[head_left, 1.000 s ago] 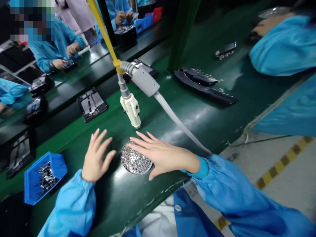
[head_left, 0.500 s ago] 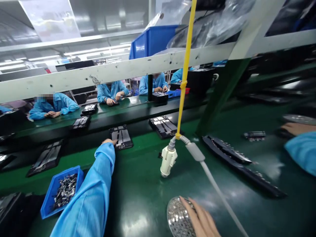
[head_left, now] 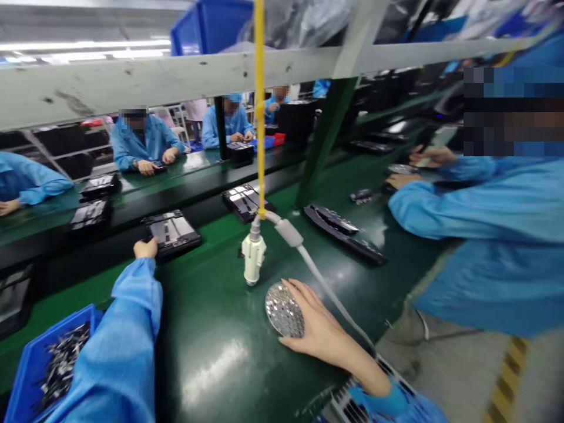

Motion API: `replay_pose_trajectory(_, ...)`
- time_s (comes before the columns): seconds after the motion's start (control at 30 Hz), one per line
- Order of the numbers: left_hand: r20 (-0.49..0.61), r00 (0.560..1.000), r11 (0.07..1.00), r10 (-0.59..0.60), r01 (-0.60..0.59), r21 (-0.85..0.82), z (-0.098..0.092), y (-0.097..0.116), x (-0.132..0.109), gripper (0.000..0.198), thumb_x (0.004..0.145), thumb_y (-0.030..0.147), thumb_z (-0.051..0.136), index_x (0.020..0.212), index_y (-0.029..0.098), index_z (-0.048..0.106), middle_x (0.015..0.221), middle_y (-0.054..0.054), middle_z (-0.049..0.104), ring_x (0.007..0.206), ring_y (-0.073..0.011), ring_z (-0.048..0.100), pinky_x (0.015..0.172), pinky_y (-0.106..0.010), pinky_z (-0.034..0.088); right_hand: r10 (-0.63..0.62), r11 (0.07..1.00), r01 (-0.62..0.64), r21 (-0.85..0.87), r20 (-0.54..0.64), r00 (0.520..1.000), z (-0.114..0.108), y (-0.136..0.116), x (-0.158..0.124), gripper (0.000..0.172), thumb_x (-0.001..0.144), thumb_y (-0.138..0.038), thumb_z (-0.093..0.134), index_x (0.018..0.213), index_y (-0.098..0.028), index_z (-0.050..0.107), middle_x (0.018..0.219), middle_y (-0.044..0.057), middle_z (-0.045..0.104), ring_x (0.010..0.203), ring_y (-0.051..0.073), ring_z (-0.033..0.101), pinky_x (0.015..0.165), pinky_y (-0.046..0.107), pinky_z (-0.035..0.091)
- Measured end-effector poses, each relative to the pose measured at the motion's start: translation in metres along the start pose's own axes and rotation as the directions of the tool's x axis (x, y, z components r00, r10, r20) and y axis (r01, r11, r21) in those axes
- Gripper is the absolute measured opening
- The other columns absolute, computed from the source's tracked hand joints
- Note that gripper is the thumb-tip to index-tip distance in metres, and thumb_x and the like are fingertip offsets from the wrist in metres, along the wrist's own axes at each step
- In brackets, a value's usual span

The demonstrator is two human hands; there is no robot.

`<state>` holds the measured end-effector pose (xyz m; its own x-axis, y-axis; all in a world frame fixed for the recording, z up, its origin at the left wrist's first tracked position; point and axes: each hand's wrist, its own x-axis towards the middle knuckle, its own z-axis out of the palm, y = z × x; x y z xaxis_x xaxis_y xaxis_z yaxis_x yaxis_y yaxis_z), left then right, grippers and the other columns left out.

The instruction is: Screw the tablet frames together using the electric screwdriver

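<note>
My left hand (head_left: 145, 248) at panel (head_left: 173, 233) edge, can't tell grip. My right hand (head_left: 318, 330) flat, unclenched, on screw dish (head_left: 282, 310), near driver (head_left: 252, 259).

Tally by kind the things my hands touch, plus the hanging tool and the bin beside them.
Black panel, at the left hand: 1
Round metal plate, under the right hand: 1
Hanging cream tool: 1
Blue bin: 1
Total: 4
</note>
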<state>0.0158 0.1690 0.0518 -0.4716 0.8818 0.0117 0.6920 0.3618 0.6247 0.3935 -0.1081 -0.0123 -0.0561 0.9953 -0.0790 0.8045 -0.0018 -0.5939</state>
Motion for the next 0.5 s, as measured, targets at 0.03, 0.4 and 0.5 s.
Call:
replay_pose_trajectory(0.03, -0.001, 0.999, 0.998, -0.038, 0.038, -0.049, 0.000, -0.001, -0.011, 0.047, 0.101, 0.032, 0.062, 0.140, 0.006, 0.059, 0.132, -0.019, 0.067, 0.122, -0.0283, 0.067, 0.104, -0.042, 0.058, 0.049, 0.999, -0.050, -0.009, -0.058, 0.997, 0.005, -0.007, 0.002, 0.109, 0.073, -0.038, 0.081, 0.165, -0.017, 0.026, 0.168, 0.024, 0.030, 0.157, 0.041, 0.032, 0.125, 0.058, 0.035)
replay_pose_trajectory(0.4, 0.365, 0.901, 0.751, -0.233, 0.406, -0.521, -0.035, -0.104, -0.203, 0.069, 0.088, 0.039, 0.068, 0.152, 0.022, 0.050, 0.113, -0.009, 0.076, 0.104, -0.0271, 0.076, 0.093, -0.038, 0.065, 0.049, 0.998, -0.060, -0.032, -0.278, 0.959, -0.005, -0.058, 0.050, 0.115, 0.072, -0.062, 0.088, 0.160, -0.011, 0.035, 0.166, 0.033, 0.030, 0.156, 0.055, 0.023, 0.121, 0.076, 0.023)
replay_pose_trajectory(0.5, 0.361, 0.920, 0.862, -0.154, 0.304, -0.407, -0.031, -0.132, -0.234, 0.075, 0.089, 0.054, 0.063, 0.154, 0.019, 0.045, 0.125, -0.012, 0.073, 0.124, -0.0308, 0.069, 0.103, -0.041, 0.060, -0.134, 0.909, 0.217, 0.355, -0.243, 0.961, -0.019, -0.076, 0.087, 0.076, 0.084, -0.061, 0.078, 0.144, -0.018, 0.057, 0.144, 0.021, 0.063, 0.136, 0.040, 0.059, 0.111, 0.055, 0.050)
